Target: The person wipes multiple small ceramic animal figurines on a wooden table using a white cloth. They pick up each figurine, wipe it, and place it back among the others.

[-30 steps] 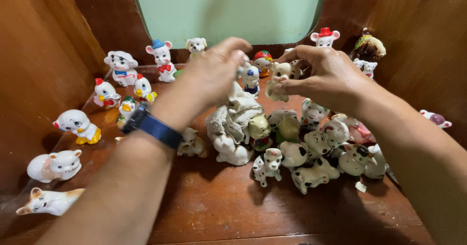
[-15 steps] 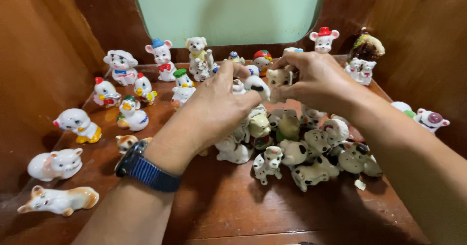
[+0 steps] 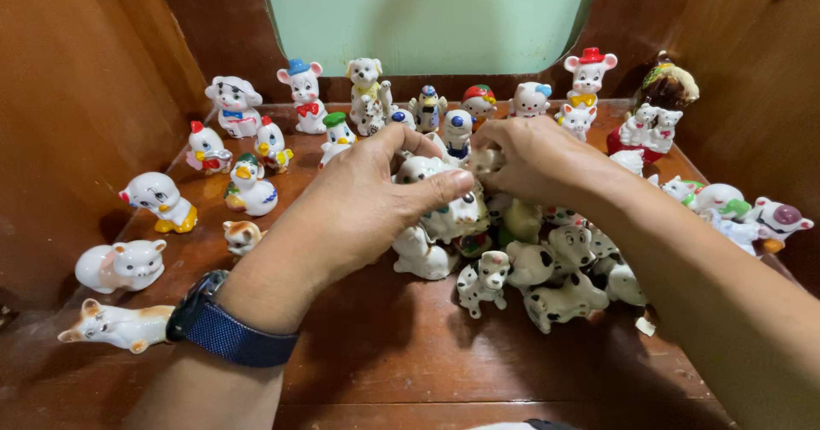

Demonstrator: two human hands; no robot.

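Sorting through the heap of small ceramic animal figurines point(image 3: 512, 251) on the wooden shelf point(image 3: 384, 362) looks like the step in hand, with both hands working at the top of the pile. Picking one piece free would call for a careful pinch, since the pieces lean on each other and could topple.

The left hand point(image 3: 359, 204) reaches in from the lower left, watch point(image 3: 224, 327) on the wrist, fingers curled and thumb pressed on a white figurine point(image 3: 427, 174) at the pile's crest. The right hand point(image 3: 538, 157) comes from the right, fingers bunched around something small just beyond the left fingertips; what it grips is hidden. A spotted dog point(image 3: 483, 280) stands just below both hands. Beyond the fingertips, a row of figurines point(image 3: 367, 97) lines the back.
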